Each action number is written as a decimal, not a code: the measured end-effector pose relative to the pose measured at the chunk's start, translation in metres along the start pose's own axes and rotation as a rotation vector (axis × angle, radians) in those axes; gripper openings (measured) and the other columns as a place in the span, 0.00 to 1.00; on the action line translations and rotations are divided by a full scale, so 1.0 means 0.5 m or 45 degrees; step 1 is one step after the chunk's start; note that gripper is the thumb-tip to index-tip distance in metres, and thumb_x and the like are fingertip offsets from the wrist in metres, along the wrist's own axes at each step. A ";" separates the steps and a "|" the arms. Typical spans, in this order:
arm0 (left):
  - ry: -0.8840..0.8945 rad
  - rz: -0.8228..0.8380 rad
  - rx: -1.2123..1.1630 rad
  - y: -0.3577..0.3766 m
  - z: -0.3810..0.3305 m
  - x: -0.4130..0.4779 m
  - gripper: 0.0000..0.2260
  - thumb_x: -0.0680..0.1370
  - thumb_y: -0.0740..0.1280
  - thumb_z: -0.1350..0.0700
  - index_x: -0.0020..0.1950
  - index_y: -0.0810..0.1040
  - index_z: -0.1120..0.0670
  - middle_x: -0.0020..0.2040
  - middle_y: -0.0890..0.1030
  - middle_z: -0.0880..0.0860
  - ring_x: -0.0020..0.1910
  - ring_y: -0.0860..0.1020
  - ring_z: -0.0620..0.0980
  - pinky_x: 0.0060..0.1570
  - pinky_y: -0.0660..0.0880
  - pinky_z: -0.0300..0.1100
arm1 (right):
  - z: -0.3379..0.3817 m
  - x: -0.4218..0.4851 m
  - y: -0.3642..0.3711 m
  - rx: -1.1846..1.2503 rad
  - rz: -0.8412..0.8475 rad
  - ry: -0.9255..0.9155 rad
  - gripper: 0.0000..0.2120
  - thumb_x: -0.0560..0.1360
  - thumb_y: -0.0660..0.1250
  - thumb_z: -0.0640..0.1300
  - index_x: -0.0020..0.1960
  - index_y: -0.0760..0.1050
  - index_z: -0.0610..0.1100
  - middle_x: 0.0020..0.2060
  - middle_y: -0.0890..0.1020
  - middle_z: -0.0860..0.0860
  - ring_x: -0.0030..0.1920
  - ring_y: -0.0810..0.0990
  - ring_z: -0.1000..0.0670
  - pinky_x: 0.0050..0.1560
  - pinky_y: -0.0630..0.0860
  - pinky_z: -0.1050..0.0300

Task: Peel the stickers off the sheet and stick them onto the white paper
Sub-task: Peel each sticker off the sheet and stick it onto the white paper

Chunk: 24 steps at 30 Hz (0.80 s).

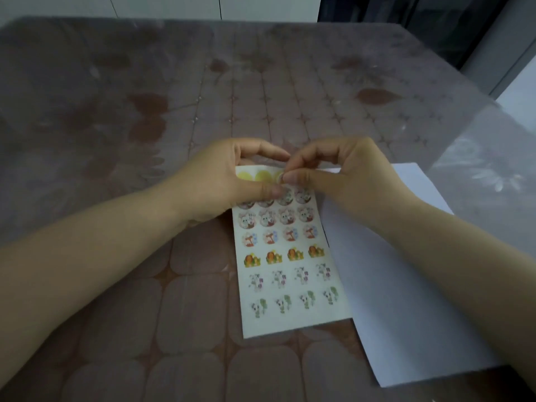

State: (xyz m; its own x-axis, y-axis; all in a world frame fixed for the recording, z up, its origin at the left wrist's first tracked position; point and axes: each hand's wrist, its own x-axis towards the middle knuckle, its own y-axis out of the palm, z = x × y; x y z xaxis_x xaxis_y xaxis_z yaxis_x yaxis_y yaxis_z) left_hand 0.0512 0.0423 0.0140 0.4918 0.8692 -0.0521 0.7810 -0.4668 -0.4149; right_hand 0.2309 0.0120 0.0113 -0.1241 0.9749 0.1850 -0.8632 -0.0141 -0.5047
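Head view: the sheet [287, 256] lies near the middle of the counter [145, 97], its right edge overlapping the left edge of the white paper [406, 300]. The left hand [232, 181] pinches the sheet's top edge, thumb on the stickers. The right hand [333, 175] pinches a round sticker [280, 177] in the top row. Bare counter spreads left and far; the paper's near corner lies close to the counter's right edge.

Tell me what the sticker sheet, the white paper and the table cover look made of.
Sticker sheet: thin printed paper, lying flat; finish unclear in dim light. White paper: plain matt paper, no shine. Table cover: clear soft plastic over patterned cloth, judging by glare and its see-through overhang.
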 end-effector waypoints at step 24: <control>-0.001 -0.028 0.055 0.009 0.009 0.004 0.17 0.66 0.76 0.60 0.50 0.80 0.43 0.43 0.84 0.46 0.34 0.81 0.42 0.33 0.76 0.33 | -0.004 -0.005 0.007 0.035 0.051 -0.020 0.06 0.69 0.73 0.40 0.37 0.78 0.49 0.35 0.82 0.56 0.39 0.79 0.59 0.44 0.73 0.72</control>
State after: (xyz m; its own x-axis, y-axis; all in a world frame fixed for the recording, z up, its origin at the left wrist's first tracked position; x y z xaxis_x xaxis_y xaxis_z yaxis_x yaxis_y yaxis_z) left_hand 0.0542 0.0428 0.0080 0.4747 0.8791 -0.0432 0.7742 -0.4404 -0.4546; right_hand 0.2293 0.0097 0.0076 -0.1665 0.9698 0.1781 -0.8703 -0.0596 -0.4888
